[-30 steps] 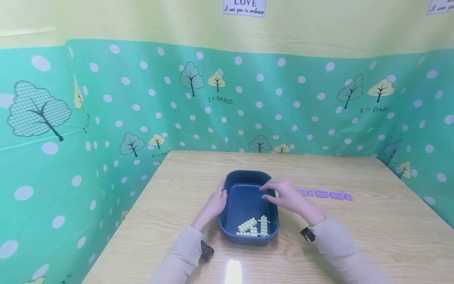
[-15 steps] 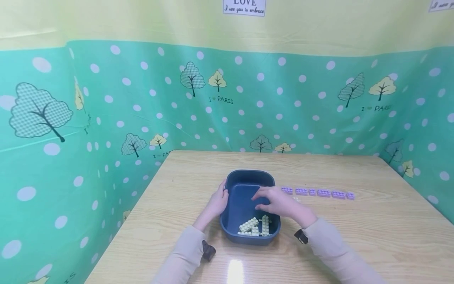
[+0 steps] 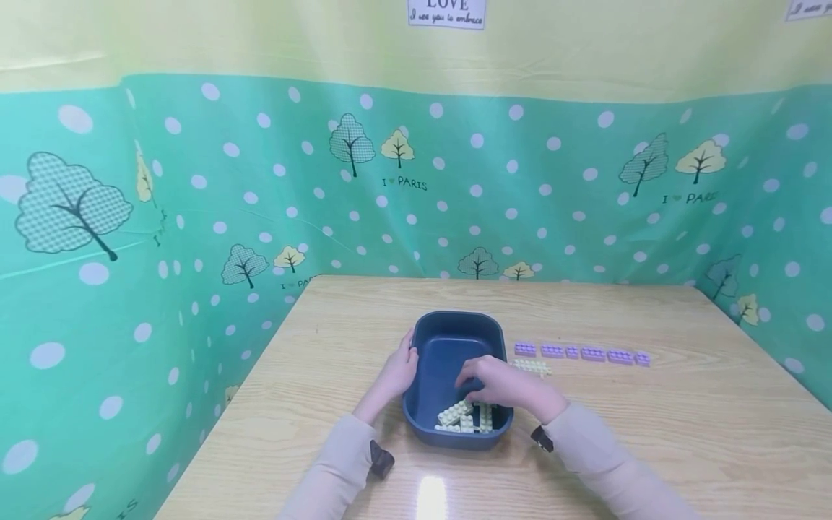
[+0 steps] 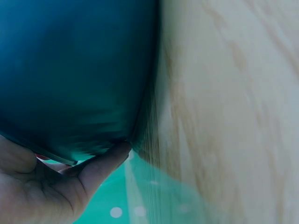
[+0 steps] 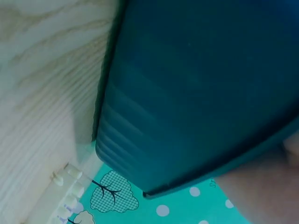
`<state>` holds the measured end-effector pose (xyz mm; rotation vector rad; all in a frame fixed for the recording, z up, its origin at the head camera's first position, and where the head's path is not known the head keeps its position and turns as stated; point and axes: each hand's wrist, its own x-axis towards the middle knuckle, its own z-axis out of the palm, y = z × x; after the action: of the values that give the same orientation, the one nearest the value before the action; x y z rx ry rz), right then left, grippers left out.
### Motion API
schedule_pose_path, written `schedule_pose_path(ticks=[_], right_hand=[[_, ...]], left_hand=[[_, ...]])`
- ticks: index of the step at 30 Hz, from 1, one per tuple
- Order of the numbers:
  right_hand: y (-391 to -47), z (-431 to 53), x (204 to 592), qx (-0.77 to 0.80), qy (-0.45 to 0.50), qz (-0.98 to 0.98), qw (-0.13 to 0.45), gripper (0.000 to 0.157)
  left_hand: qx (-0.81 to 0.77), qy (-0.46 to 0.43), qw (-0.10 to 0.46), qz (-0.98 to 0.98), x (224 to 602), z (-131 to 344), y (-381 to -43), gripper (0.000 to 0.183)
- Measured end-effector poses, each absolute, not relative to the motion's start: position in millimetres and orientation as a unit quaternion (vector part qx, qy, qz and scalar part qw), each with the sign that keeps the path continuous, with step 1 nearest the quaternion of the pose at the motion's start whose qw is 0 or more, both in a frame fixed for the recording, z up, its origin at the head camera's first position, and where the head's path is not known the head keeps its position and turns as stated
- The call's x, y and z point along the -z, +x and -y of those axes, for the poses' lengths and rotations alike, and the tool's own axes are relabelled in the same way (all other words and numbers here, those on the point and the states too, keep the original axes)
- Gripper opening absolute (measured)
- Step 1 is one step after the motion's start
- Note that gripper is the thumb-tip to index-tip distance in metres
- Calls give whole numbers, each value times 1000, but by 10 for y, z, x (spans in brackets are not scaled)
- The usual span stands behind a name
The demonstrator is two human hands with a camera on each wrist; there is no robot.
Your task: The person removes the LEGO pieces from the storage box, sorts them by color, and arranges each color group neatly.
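A dark blue bin point(image 3: 416, 422) with rounded corners stands on the table. My left hand point(image 3: 398, 370) grips its left rim; in the left wrist view the thumb point(image 4: 105, 168) presses against the outer wall. Pale cream toy building bricks point(image 3: 455, 413) lie in the bin's near end. My right hand point(image 3: 500, 381) reaches over the right rim into the bin, fingers bent and apart, fingertips close over these bricks, with nothing visible between them. In the right wrist view the bin's outer wall point(image 5: 187, 93) hides most of that hand.
Several purple bricks point(image 3: 593, 354) form a row on the table point(image 3: 650, 419) right of the bin. Just in front of the row's left end lies a strip of pale bricks point(image 3: 531, 367). A green dotted curtain point(image 3: 442, 217) hangs behind the table.
My right hand has moved left and toward the near end of the bin, down to the pale bricks. Its arm uncovers the pale strip and left purple bricks. The left hand stays put.
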<state>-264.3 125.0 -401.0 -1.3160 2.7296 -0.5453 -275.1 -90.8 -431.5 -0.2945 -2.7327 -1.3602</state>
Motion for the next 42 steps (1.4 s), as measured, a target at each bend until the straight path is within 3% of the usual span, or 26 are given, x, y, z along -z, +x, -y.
schedule_pose_path(ticks=[18,24,42], right_hand=[[-2605,-1216,4076,173,-408,-896,44,17],[-2589,-1188,4101,167,-409,-897,22,12],[-2550,-1186,4125,149,-374,-915,-1,20]], left_hand=[[441,-95,38,892,4330,908,-2762,48],[439,-94,41,893,4341,901,-2766,48],[439,-90,40,893,4316,894,-2744,49]])
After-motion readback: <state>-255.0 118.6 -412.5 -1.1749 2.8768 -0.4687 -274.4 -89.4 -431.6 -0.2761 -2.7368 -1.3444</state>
